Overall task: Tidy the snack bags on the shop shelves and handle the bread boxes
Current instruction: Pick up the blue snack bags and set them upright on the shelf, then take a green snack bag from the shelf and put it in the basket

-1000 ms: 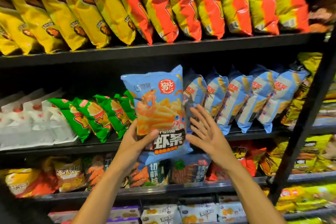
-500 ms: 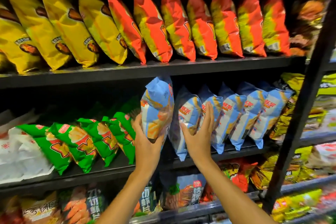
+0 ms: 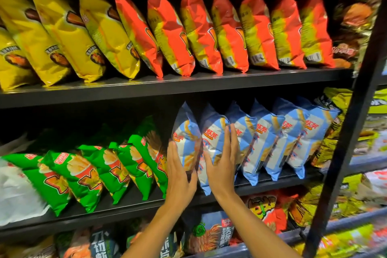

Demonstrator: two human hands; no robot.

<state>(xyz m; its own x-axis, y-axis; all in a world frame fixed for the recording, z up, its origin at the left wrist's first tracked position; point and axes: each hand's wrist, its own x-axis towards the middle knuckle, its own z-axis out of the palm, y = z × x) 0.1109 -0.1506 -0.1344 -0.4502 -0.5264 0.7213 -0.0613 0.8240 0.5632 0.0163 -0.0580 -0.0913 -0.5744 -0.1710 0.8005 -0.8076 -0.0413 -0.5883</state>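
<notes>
The leftmost blue snack bag (image 3: 187, 140) stands on edge on the middle shelf (image 3: 134, 200), at the left end of a row of matching blue bags (image 3: 270, 140) that lean one against the next, with the green snack bags (image 3: 88, 176) just beside it on the left; the left hand (image 3: 178, 176) lies against its left face with fingers straight and close together, and the thumb looks tucked under the bag's lower edge, though whether it pinches the bag cannot be told; the right hand (image 3: 222, 163) lies flat on the second blue bag (image 3: 211, 138), fingers straight and pointing up, gripping nothing; on the top shelf (image 3: 188, 84) yellow bags (image 3: 62, 33) lean at the left and orange-red bags (image 3: 230, 31) at the right; darker snack packets (image 3: 209, 234) fill the shelf below; a black upright post (image 3: 354, 132) crosses at the right.
</notes>
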